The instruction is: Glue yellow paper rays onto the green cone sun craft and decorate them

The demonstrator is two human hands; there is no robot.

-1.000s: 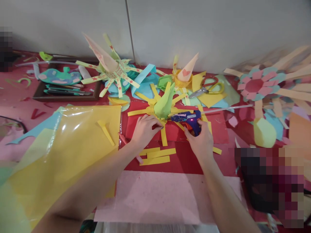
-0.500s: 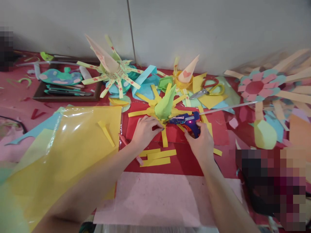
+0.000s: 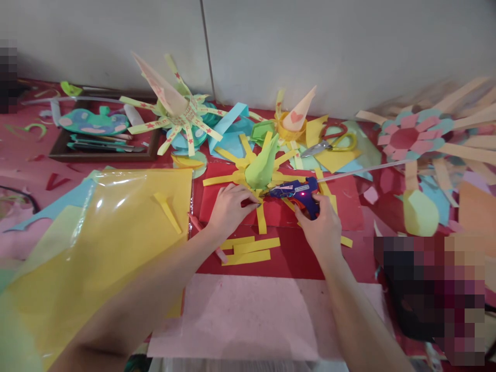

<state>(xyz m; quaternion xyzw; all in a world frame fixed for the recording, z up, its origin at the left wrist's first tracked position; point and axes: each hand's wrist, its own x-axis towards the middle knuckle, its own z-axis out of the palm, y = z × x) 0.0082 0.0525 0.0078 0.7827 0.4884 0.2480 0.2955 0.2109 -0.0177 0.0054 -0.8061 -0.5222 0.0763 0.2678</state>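
A purple-blue glue gun (image 3: 300, 190) with a lit red light and a long clear glue stick is held in my right hand (image 3: 322, 223). Its nozzle points left, at the base of a green paper cone (image 3: 262, 168). Yellow paper strips (image 3: 219, 180) spread out around that cone, over a red sheet (image 3: 211, 199). My left hand (image 3: 233, 211) is closed with thumb and fingertips together at one strip (image 3: 262, 219), just left of the nozzle. Loose yellow strips (image 3: 256, 247) and a pink pen (image 3: 220, 254) lie nearer to me.
Behind stand a pink cone with starred strips (image 3: 168, 95) and a heart cone (image 3: 298, 116). Scissors (image 3: 329, 144) lie at the back, a tool tray (image 3: 103, 157) back left. A plastic-covered yellow sheet (image 3: 127, 232) is at left, a paper flower (image 3: 414, 134) at right.
The whole view has shifted slightly. Both hands and the glue gun hold nearly the same positions against the cone and strips.
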